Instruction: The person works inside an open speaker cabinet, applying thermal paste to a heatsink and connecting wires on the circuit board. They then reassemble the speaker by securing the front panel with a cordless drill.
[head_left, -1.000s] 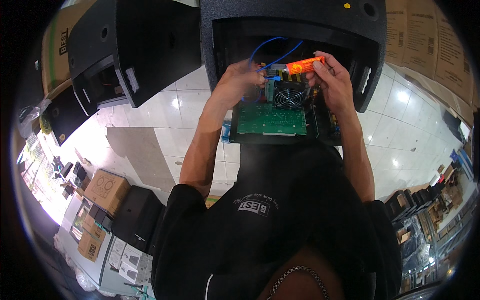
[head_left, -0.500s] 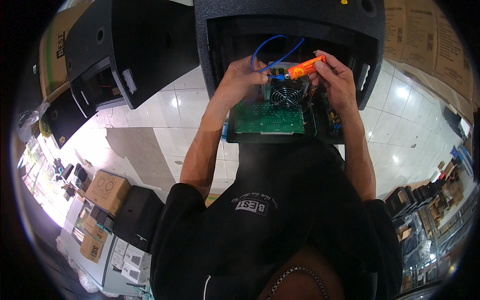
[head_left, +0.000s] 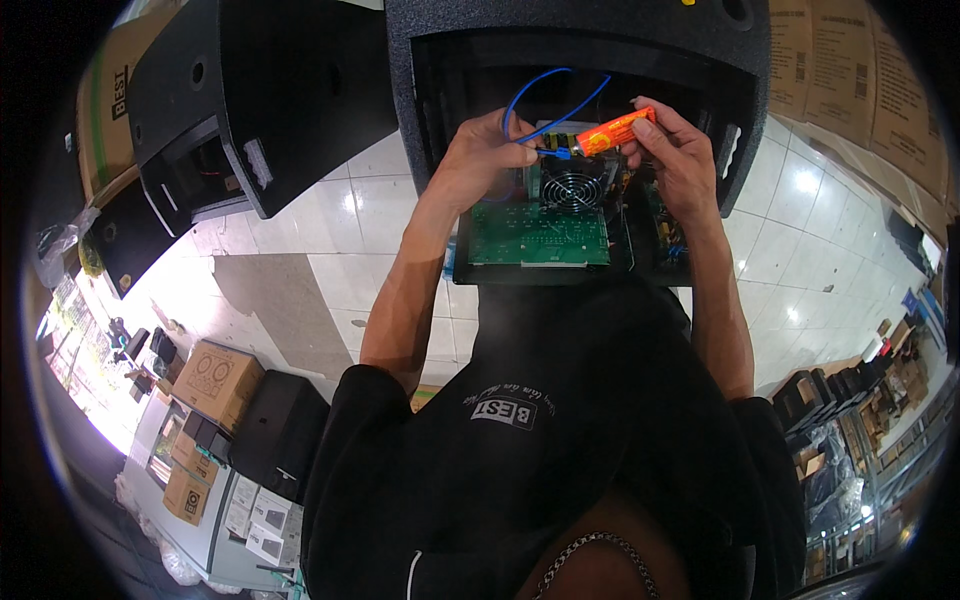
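Two hands work inside the textured black speaker cabinet [head_left: 560,40]: right hand [head_left: 680,160] fingers pinch an orange cylinder [head_left: 612,131]; left hand [head_left: 480,160] fingers grip blue wire [head_left: 530,95], above a green circuit board [head_left: 538,238].

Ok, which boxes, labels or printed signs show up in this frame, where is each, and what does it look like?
Brown cardboard box: lower left, on the floor, two round outline drawings on top.
Small brown carton: lower left, on a pale table, dark round mark.
Stacked brown cartons: upper right, with dark print blocks.
Cardboard box: upper left, green and black print.
White patch: rectangular, on the black shirt.
No screens visible.
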